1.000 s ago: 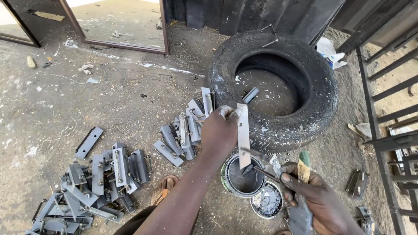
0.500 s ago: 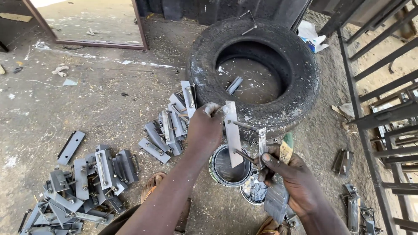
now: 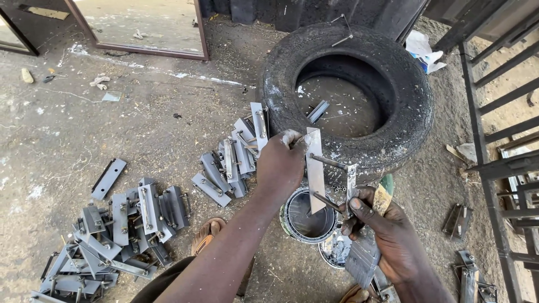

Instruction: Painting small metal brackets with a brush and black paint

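While left hand [image 3: 281,165] clenches grey metal plate [image 3: 314,168] upright over open paint can [image 3: 307,216], you keep plate steady above rim so drips fall inside. Right hand [image 3: 387,235] grasps brush [image 3: 365,247] beside can; you stroke evenly, avoid rods.

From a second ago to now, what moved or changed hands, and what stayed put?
The right hand rose from beside the paint can and now grips the end of the metal latch piece held upright by the left hand, a brush handle between its fingers. The left hand's grip, the can, tyre and piles of metal pieces are unchanged.
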